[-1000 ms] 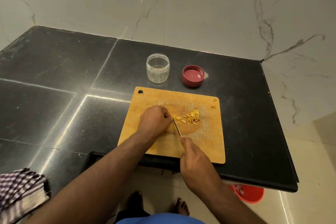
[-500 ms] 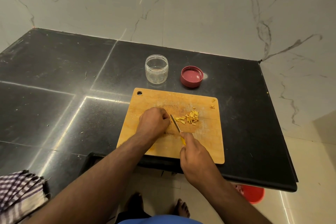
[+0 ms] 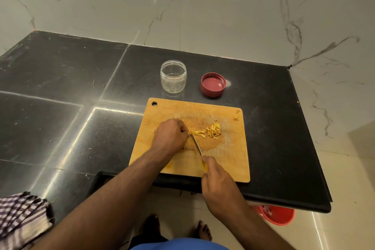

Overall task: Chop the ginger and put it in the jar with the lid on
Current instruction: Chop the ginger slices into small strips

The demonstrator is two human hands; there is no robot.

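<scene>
A wooden cutting board (image 3: pixel 229 160) lies at the front edge of the black counter. On it sits a small heap of chopped yellow ginger pieces (image 3: pixel 209 132). My left hand (image 3: pixel 169 135) is curled on the board just left of the heap; whatever it holds down is hidden under the fingers. My right hand (image 3: pixel 218 182) grips the yellow handle of a small knife (image 3: pixel 196 145), whose blade tip reaches the left hand's fingertips. Behind the board stand an empty clear jar (image 3: pixel 173 76) and its red lid (image 3: pixel 213 84), lying upside down.
The black counter (image 3: pixel 60 91) ends at a marble wall behind and drops off on the right. A checked cloth (image 3: pixel 19 217) hangs at the lower left. A red bucket (image 3: pixel 277 214) stands on the floor under the counter's right end. My bare feet show below.
The knife blade lifted slightly and came down again beside my left fingers. A few more ginger slivers lie next to the heap. Both hands stay in nearly the same place.
</scene>
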